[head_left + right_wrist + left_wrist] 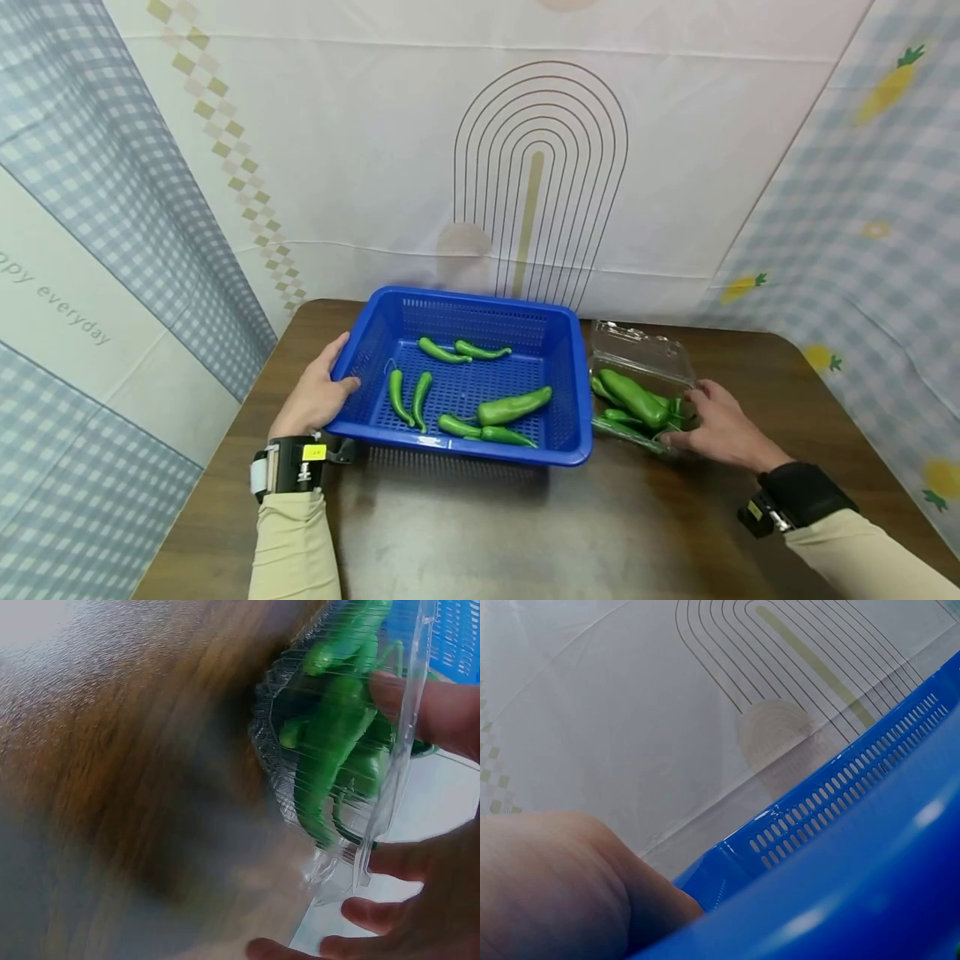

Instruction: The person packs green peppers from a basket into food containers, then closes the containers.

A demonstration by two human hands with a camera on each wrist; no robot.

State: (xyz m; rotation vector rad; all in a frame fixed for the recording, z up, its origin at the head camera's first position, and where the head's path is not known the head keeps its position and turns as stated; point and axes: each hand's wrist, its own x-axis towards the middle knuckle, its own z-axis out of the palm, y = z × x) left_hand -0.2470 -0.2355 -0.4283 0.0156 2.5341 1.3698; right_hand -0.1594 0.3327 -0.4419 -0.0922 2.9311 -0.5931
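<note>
In the head view my left hand (311,400) grips the left rim of a blue plastic basket (583,400), thumb over the rim. Several green chili peppers (513,407) lie spread over its perforated floor, one of them much thicker than the others. To the basket's right sits a clear plastic clamshell box (645,354) with its lid raised at the back, filled with more green peppers (633,398). My right hand (723,425) holds the box by its right side. The right wrist view shows the thumb (420,712) reaching over the rim beside the peppers.
Both containers are over a dark wooden table (480,533). Behind it hangs a pale patterned cloth (360,167), with checked cloths (847,275) at the sides. Part of the blue basket's wall (855,780) fills the lower right of the left wrist view.
</note>
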